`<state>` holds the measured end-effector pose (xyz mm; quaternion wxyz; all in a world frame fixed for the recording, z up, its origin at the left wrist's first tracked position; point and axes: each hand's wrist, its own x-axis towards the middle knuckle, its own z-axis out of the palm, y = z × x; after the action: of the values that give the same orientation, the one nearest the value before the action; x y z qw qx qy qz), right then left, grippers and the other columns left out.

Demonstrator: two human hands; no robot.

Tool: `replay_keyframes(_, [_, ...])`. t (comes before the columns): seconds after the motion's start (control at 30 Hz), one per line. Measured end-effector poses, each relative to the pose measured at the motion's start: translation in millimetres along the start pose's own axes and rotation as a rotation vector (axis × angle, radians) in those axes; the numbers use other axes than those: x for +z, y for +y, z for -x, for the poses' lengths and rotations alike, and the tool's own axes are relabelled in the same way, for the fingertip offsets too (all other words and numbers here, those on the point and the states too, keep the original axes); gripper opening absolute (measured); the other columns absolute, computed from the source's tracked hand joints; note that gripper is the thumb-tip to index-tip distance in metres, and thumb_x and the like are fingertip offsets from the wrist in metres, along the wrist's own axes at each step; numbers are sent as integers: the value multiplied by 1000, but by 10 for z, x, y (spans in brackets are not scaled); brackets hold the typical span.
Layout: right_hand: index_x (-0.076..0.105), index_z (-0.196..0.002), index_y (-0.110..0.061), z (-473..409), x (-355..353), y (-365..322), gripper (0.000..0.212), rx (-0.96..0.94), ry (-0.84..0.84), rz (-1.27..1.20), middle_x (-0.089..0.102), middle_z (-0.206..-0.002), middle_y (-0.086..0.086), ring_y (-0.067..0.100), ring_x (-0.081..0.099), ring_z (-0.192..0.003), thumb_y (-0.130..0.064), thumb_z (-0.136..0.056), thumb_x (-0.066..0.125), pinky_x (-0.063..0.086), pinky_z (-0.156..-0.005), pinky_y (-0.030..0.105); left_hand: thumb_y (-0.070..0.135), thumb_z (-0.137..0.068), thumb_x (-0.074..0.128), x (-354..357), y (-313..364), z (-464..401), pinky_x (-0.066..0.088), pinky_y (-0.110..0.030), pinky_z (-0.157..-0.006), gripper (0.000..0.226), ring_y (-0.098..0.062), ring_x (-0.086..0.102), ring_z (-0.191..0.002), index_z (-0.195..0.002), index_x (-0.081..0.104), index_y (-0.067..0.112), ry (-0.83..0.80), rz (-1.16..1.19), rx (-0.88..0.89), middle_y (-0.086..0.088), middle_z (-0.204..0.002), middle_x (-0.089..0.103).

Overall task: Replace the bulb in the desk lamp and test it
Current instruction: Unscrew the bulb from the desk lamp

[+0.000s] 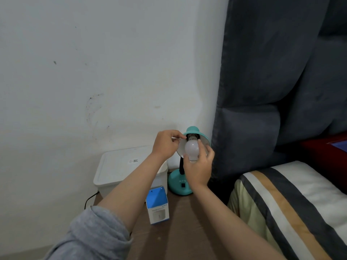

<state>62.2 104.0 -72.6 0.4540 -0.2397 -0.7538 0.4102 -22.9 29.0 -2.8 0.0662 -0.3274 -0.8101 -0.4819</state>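
The white bulb is sitting at the mouth of the teal desk lamp's shade, its threaded base lying at the socket inside; whether it is fully seated cannot be told. The bulb is showing no glow. The right hand is cupping the bulb from below, fingers curled round its globe. The left hand is pinching the near rim of the shade between thumb and fingertips, steadying it. The shade is tilting toward the camera on a black flexible neck, which is rising from the round teal base with a black switch on top.

The lamp is standing at the back of a brown bedside table, close to the white wall. Just left of the base, a white lidded box is occupying the corner. In front of it a small blue-and-white carton is standing upright with its flap open. A dark padded headboard and striped bedding are lying to the right.
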Motion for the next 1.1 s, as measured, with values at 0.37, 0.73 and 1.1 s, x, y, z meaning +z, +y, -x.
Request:
replay_keyframes(0.37, [54,-124,-13,-74,-2,-89,44,81,-1,-53,51,-123,8,21,56,-100,-20,-82,67,42,-71,25,-9,-81,54,0,18,13,42,1,-66,28,-8,61,-70,-85,74,10,6,14,-4,1,-85,69])
replay_keyframes(0.73, [64,-113,-26,-126,40,-10,49,-34,8,78,53,-127,-2,29,44,-102,-1,-72,62,42,-68,29,-7,-81,55,5,2,12,45,-1,-69,27,-10,65,-76,-84,75,12,1,9,-1,-3,-89,73])
replay_keyframes(1.1, [45,-136,-19,44,6,14,62,81,26,-36,44,-137,12,30,55,-113,-21,-79,71,51,-85,37,-7,-81,57,25,1,12,43,0,-66,26,-8,63,-73,-82,75,12,17,41,-16,-1,-85,72])
